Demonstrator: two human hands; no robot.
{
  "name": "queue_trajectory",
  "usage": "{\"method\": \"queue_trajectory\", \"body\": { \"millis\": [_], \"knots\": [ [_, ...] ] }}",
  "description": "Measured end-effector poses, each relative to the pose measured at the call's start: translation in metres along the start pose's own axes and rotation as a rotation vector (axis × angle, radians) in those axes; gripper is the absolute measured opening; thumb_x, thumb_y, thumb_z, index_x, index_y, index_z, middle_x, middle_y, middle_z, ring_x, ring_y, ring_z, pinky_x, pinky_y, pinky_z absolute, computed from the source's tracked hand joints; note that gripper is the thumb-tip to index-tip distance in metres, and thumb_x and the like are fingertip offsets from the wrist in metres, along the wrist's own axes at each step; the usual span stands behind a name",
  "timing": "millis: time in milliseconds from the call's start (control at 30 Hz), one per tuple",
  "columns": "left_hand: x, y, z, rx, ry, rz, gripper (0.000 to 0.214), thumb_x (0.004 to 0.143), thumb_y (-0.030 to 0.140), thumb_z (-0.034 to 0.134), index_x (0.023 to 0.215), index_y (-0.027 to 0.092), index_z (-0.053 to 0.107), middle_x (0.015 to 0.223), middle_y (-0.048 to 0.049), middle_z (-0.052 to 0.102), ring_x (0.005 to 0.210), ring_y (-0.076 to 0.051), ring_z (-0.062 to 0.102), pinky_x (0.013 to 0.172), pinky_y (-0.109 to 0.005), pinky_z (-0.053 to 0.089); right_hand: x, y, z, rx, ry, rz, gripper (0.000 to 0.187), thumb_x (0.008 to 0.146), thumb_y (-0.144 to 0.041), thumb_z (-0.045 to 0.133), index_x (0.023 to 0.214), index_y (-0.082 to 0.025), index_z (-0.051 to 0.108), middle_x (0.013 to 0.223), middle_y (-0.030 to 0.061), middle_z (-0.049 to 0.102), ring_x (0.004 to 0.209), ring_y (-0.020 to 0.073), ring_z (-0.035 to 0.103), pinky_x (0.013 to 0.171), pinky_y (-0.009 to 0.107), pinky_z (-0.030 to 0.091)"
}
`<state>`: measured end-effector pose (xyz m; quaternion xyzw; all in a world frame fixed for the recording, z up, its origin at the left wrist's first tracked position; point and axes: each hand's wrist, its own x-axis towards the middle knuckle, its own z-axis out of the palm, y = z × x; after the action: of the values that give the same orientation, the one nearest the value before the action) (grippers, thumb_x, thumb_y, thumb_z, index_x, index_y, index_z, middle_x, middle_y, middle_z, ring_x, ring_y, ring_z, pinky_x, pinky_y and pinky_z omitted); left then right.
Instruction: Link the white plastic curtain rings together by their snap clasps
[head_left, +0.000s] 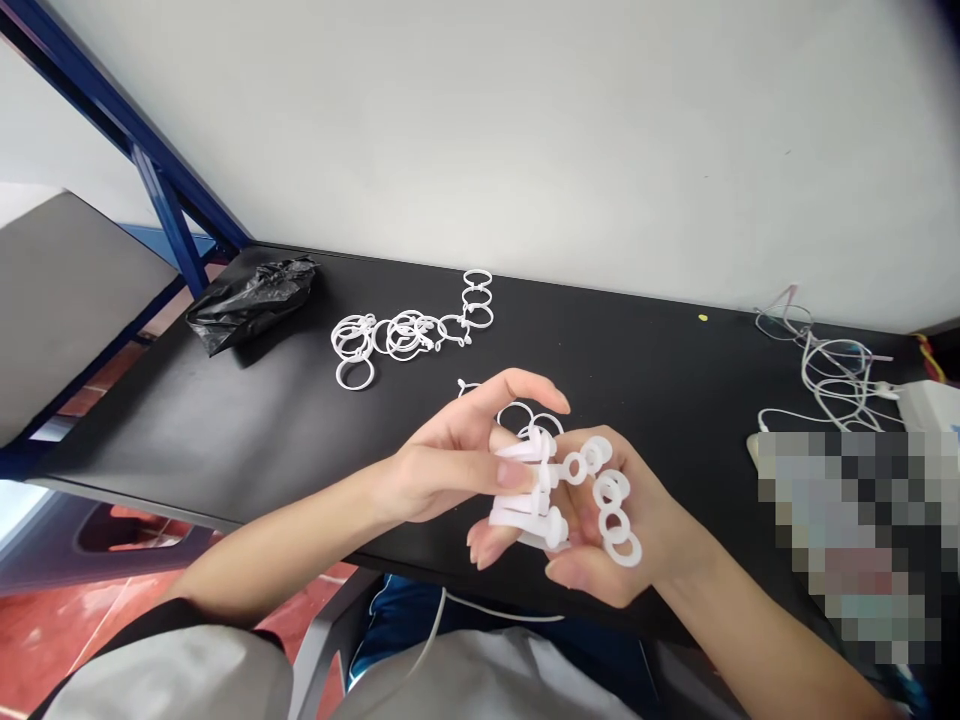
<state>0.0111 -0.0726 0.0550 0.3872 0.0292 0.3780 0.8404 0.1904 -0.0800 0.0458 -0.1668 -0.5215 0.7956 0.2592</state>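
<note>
My right hand (pixel 600 545) is cupped palm-up over the front edge of the black table (pixel 225 420) and holds several small white plastic pegs (pixel 525 515) and flat white washers (pixel 615 500). My left hand (pixel 465 455) reaches in from the left, its thumb and fingers pinched on one of the white pegs in that palm. Behind the hands a few white rings (pixel 517 412) lie on the table, partly hidden by my fingers.
A cluster of white plastic rings (pixel 405 332) lies at the table's back centre, a crumpled black plastic bag (pixel 251 300) at the back left. White cables (pixel 825 375) trail at the right beside a blurred patch. A blue metal frame (pixel 165 210) stands at left.
</note>
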Motion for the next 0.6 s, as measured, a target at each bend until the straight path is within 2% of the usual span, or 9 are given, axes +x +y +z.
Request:
{"method": "queue_trajectory", "body": {
  "millis": [100, 267, 400, 500, 600],
  "knots": [
    [0.001, 0.002, 0.000, 0.018, -0.006, 0.006, 0.032, 0.093, 0.012, 0.050, 0.122, 0.023, 0.045, 0.052, 0.0071, 0.058, 0.034, -0.009, 0.054, 0.042, -0.014, 0.043, 0.002, -0.001, 0.002, 0.052, 0.039, -0.077, 0.032, 0.074, -0.037, 0.080, 0.090, -0.018, 0.061, 0.070, 0.0001, 0.069, 0.076, 0.0200, 0.073, 0.075, 0.034, 0.060],
    [0.000, 0.002, -0.004, 0.015, -0.018, -0.034, 0.038, 0.092, 0.013, 0.052, 0.127, 0.025, 0.044, 0.056, 0.0048, 0.063, 0.038, -0.011, 0.059, 0.042, -0.015, 0.044, 0.007, -0.001, 0.003, 0.119, -0.003, -0.097, 0.036, 0.073, -0.035, 0.082, 0.098, -0.018, 0.062, 0.074, 0.0028, 0.073, 0.074, 0.0226, 0.075, 0.070, 0.036, 0.061],
    [0.002, 0.001, -0.007, 0.022, -0.001, -0.073, 0.059, 0.086, 0.019, 0.062, 0.138, 0.025, 0.035, 0.058, 0.0032, 0.066, 0.040, -0.013, 0.060, 0.044, -0.018, 0.046, 0.010, 0.000, -0.005, 0.184, -0.048, -0.094, 0.034, 0.068, -0.031, 0.086, 0.092, -0.017, 0.067, 0.076, 0.0041, 0.073, 0.071, 0.0209, 0.073, 0.070, 0.037, 0.061],
    [0.005, 0.001, -0.011, 0.070, 0.107, -0.082, 0.065, 0.084, 0.022, 0.064, 0.142, 0.025, 0.034, 0.063, 0.0020, 0.069, 0.047, -0.015, 0.064, 0.050, -0.023, 0.050, 0.012, -0.001, -0.016, 0.195, 0.013, -0.085, 0.037, 0.069, -0.033, 0.087, 0.097, -0.018, 0.068, 0.073, 0.0029, 0.071, 0.067, 0.0179, 0.070, 0.057, 0.027, 0.057],
    [0.012, -0.001, -0.017, 0.100, 0.302, -0.029, 0.054, 0.083, 0.023, 0.065, 0.133, 0.023, 0.045, 0.066, 0.0017, 0.068, 0.055, -0.015, 0.064, 0.050, -0.022, 0.050, 0.015, -0.003, -0.026, 0.184, 0.127, -0.075, 0.032, 0.074, -0.042, 0.081, 0.090, -0.017, 0.070, 0.067, 0.0006, 0.064, 0.061, 0.0138, 0.065, 0.046, 0.020, 0.050]
  ]
}}
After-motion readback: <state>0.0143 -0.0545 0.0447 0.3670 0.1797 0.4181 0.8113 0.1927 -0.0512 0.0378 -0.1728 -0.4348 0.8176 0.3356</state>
